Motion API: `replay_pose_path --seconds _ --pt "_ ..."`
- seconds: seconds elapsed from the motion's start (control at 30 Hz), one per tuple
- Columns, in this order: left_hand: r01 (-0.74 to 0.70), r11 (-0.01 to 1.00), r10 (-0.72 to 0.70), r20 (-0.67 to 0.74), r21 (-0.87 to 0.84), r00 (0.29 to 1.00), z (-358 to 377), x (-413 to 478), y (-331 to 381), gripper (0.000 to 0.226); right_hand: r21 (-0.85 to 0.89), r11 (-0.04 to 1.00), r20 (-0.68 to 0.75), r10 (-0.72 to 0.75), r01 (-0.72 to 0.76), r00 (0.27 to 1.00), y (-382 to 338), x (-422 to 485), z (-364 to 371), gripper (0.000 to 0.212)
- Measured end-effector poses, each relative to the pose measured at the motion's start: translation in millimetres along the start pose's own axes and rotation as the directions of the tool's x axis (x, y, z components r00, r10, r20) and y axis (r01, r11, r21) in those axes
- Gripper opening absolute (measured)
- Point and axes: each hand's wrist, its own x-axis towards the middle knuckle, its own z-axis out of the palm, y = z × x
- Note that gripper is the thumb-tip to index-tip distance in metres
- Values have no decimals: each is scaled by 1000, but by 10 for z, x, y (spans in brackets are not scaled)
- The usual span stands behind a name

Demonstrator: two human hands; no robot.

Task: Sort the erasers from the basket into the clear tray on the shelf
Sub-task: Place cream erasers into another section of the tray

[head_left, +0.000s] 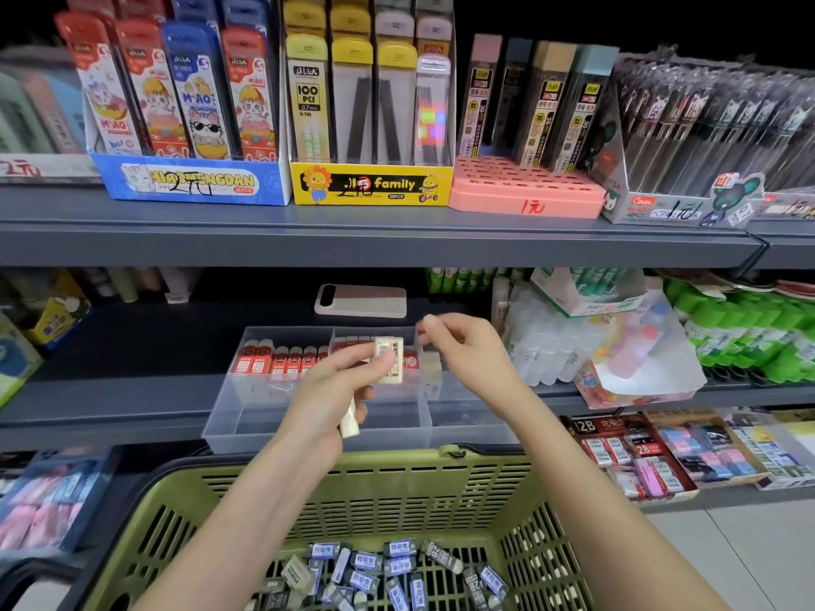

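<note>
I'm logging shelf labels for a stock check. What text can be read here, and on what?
"family": yellow display box.
"100 PCS": yellow-capped pack.
"MAO": cat-print pack.
"2B": eraser box, lower shelf.
"1元": pink tray.
Too small to read: the print on the held eraser.

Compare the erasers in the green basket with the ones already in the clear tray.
Sleeves: the basket erasers wear dark sleeves with blue-and-white labels, while the tray erasers wear red ones.
Order: the basket erasers lie jumbled at all angles in the green basket, while the tray erasers stand side by side in a row at the back of the clear tray.
Both are small sleeved blocks with pale ends showing.
</note>
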Motion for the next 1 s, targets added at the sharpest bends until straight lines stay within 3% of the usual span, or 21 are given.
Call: replay_pose_path --seconds 0.07,0.1,0.2,0.3,0.37,0.43,0.5,0.57,0.67,0.77,1.0 --pt "-54 993 47 68 105 997 2 10 6 35 304 953 107 -46 11 993 -165 -172 -68 21" --pt "-91 982 70 125 167 990 6 6 17 27 349 937 149 -56 1 987 -215 -245 -100 13" --pt "-179 931 97 256 320 962 42 5 45 12 317 948 241 -38 -42 970 -228 -342 -175 10" --pt "-160 918 78 230 363 970 100 15 39 10 290 955 205 -2 -59 979 -143 -319 -282 9" --pt "-49 975 17 145 218 989 124 42 63 4 211 977 10 36 -37 999 -41 -222 -353 10" --pt "128 988 -121 86 -81 989 112 87 103 10 55 997 -178 61 -52 982 67 -69 -366 7" --pt "250 902 -244 62 -352 968 75 114 128 22 -165 982 -221 51 -89 974 165 93 -303 14" --pt "288 824 -297 61 -488 953 39 100 151 23 -331 939 -163 37 -90 986 239 233 -195 19" --pt "309 781 -321 75 -542 944 -7 61 161 34 -422 906 0 33 -30 999 302 364 -7 19" --pt "323 772 -351 57 -547 935 -57 65 186 28 -440 898 161 74 4 984 362 422 139 21" --pt "296 839 -314 39 -457 949 -35 86 173 26 -380 922 198 157 -71 968 413 419 88 36"
